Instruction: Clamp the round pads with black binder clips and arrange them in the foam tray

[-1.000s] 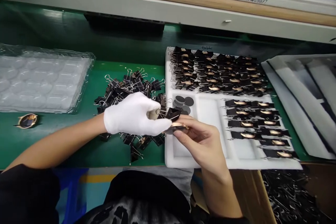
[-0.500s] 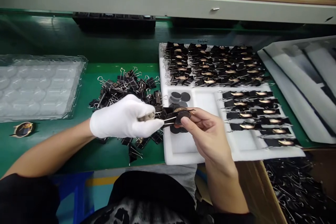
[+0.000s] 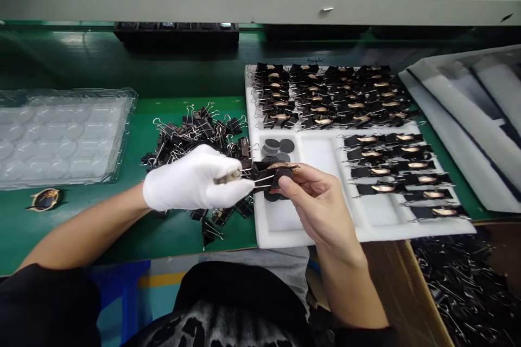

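My left hand [image 3: 195,181], in a white glove, pinches the wire handles of a black binder clip [image 3: 260,173]. My bare right hand [image 3: 315,200] holds a small dark oval piece with a gold rim [image 3: 283,172] at the clip's jaws. Both hands hover over the front left corner of a white foam tray [image 3: 285,227]. A loose heap of black binder clips [image 3: 195,130] lies on the green mat just behind my left hand. A few dark discs [image 3: 279,146] lie in the tray behind the held clip.
The tray holds rows of clipped gold-rimmed pieces [image 3: 325,95]. A clear blister tray [image 3: 61,138] lies at the left with one oval piece [image 3: 43,199] in front of it. White foam sheets [image 3: 480,114] lie at right; a box of clips [image 3: 464,293] sits lower right.
The clip has gone from above the oval piece to level with it, jaws meeting the piece. Both hands drifted slightly left and up in the picture as the camera shifted.
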The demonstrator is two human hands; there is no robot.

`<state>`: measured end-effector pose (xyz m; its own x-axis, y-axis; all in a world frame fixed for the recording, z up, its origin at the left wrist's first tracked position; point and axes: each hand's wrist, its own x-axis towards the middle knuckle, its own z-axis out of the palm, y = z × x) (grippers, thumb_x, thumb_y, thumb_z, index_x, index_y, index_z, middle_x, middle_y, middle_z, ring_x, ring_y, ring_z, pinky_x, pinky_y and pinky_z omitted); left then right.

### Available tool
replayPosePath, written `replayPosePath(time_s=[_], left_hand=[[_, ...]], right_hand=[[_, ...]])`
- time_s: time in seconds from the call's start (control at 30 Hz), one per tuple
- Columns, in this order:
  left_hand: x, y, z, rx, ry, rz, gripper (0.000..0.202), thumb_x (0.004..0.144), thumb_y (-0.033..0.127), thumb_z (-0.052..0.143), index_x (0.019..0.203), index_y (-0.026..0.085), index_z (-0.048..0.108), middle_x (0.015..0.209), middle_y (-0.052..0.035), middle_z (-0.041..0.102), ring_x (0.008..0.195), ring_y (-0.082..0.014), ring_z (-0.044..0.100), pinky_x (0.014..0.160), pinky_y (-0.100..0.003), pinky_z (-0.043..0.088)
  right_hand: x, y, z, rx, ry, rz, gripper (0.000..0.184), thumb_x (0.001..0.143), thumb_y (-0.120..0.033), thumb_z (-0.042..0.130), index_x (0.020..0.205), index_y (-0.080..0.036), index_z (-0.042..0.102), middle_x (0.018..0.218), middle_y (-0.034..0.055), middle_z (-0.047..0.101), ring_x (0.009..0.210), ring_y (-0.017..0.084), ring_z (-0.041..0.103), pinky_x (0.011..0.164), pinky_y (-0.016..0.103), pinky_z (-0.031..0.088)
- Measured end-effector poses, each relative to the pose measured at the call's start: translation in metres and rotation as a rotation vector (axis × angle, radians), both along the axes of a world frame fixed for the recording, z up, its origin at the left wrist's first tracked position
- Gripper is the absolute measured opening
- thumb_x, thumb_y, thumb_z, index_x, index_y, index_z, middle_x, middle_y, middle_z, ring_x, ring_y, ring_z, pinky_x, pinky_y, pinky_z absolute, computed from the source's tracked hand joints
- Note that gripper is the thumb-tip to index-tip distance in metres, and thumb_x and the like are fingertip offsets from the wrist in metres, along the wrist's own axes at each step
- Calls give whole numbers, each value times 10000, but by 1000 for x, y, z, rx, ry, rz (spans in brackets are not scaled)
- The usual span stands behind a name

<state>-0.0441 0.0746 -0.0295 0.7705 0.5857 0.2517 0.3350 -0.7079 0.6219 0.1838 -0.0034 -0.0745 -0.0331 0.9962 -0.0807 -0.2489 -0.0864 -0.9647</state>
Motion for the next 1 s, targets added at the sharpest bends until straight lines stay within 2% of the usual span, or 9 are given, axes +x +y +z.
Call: replayPosePath(time_s=[0.23, 0.4, 0.47, 0.53, 0.6, 0.7, 0.8, 0.87, 1.0], left_hand=[[-1, -1, 5, -84, 71, 30, 421, 939, 326, 621, 581, 178, 457, 476, 80, 430, 455, -50, 338, 484, -228, 270], [-3, 2, 8, -164, 355, -80, 358, 1046, 433, 516, 821, 195, 659, 601, 55, 587, 513, -90, 483, 549, -249, 337], [0, -3, 3, -13, 447, -102, 377, 1060, 492, 505, 895, 201, 680, 657, 31, 633, 547, -118, 543, 563, -275, 326], [6, -12, -4, 262, 539, -87, 362, 1056, 484, 536, 896, 189, 672, 717, -12, 657, 614, -162, 601, 591, -307, 316], [14, -23, -12, 503, 622, -96, 311, 1048, 415, 570, 865, 177, 653, 750, -46, 651, 679, -208, 635, 614, -337, 311], [23, -33, -21, 641, 647, -140, 220, 1022, 333, 619, 867, 178, 641, 765, -53, 635, 720, -237, 643, 626, -356, 307], [24, -33, -27, 649, 604, -152, 173, 998, 224, 628, 829, 186, 624, 752, -47, 621, 706, -229, 620, 628, -358, 289], [20, -27, -27, 606, 534, -182, 223, 992, 187, 616, 770, 191, 598, 739, -39, 609, 675, -206, 586, 632, -358, 279], [4, -8, -16, 410, 376, -241, 296, 1017, 305, 621, 744, 191, 605, 752, -19, 621, 645, -153, 540, 661, -341, 322]], right_hand=[[3, -1, -3, 11, -31, -14, 167, 906, -306, 830, 1072, -313, 839, 985, 1, 815, 852, 138, 750, 775, 257, 641], [-1, -1, -4, 37, 32, -152, 202, 874, -369, 850, 1057, -289, 819, 1155, 31, 782, 1017, 193, 744, 845, 330, 651], [-5, -1, -2, 30, 114, -219, 236, 865, -443, 844, 1026, -277, 796, 1174, 42, 770, 1061, 230, 748, 866, 392, 663], [-9, 0, -1, -3, 167, -255, 264, 872, -508, 820, 964, -268, 756, 1052, 28, 770, 956, 224, 768, 835, 419, 677], [-12, 0, 0, -36, 175, -270, 283, 883, -531, 804, 917, -263, 718, 936, 0, 749, 815, 183, 760, 778, 384, 681], [-14, -1, -1, -75, 174, -222, 258, 900, -509, 798, 945, -266, 725, 922, -9, 738, 778, 152, 754, 700, 301, 663], [-12, -3, -2, -145, 175, -119, 234, 934, -491, 765, 1003, -268, 748, 991, 14, 765, 831, 163, 771, 695, 285, 659], [-10, -6, -2, -180, 159, -72, 268, 966, -513, 715, 1039, -258, 752, 1064, 46, 782, 891, 185, 779, 745, 313, 670], [-4, -12, -1, -141, 74, -81, 303, 931, -515, 749, 1090, -257, 745, 1143, 73, 784, 978, 233, 774, 846, 391, 674]])
